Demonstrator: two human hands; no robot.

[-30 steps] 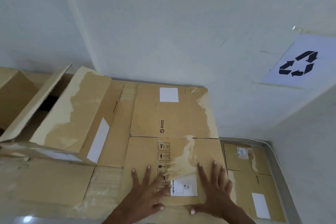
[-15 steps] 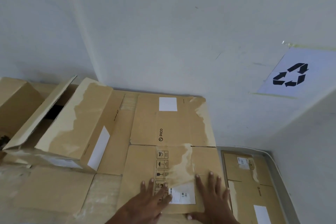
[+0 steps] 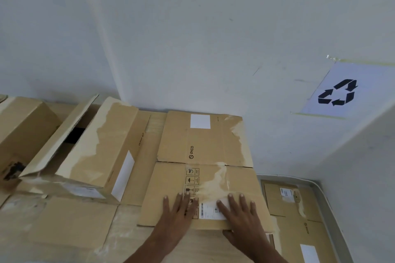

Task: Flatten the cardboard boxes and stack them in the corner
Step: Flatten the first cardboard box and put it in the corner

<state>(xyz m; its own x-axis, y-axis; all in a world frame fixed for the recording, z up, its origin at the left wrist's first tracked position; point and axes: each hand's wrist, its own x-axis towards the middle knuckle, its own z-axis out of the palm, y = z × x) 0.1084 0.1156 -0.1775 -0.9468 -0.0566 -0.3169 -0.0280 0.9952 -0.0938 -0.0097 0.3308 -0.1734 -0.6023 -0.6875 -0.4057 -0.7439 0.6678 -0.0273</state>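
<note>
A flattened brown cardboard box [image 3: 203, 168] with a PICO logo and a white shipping label lies on the table, its far end against the wall. My left hand [image 3: 177, 218] and my right hand [image 3: 241, 218] press flat on its near end, fingers spread, holding nothing. To the left stands an unflattened box [image 3: 94, 151] with an open flap. Another upright box [image 3: 23, 128] sits at the far left. Flattened boxes [image 3: 299, 220] lie lower down in the corner at the right.
More flat cardboard [image 3: 68, 222] covers the table in front of the open box. White walls meet behind the boxes. A paper sign with a black recycling symbol [image 3: 337, 92] is taped on the wall above the right corner.
Both hands have slid a little toward me on the flattened box and sit closer together. The camera has tilted up slightly, so the boxes appear lower in the frame.
</note>
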